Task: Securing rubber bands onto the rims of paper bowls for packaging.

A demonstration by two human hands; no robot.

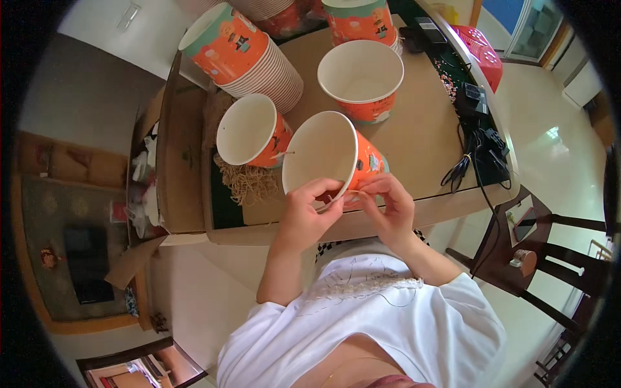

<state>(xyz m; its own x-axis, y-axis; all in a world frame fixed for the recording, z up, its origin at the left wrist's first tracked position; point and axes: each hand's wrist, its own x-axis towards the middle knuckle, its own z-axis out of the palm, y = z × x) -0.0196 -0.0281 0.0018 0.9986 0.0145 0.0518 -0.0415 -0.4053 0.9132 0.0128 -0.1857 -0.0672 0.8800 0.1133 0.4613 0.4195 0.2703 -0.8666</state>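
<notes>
A large paper bucket, white inside with an orange printed wall, leans toward me at the table's near edge. My left hand pinches its near rim, fingertips reaching just inside. At the outer wall, close to that rim, my right hand is closed in a pinch on a thin tan cord, mostly covered by the fingers. Left of it stands a smaller paper bucket with a short cord end sticking out of its side. Beneath that one lies a tangled heap of tan twine. Behind, another paper bucket stands upright.
Tall stacks of nested paper buckets rise at the back left. An open cardboard box borders the table's left side. Black cables and adapters lie along the right edge. A dark wooden chair stands at the right.
</notes>
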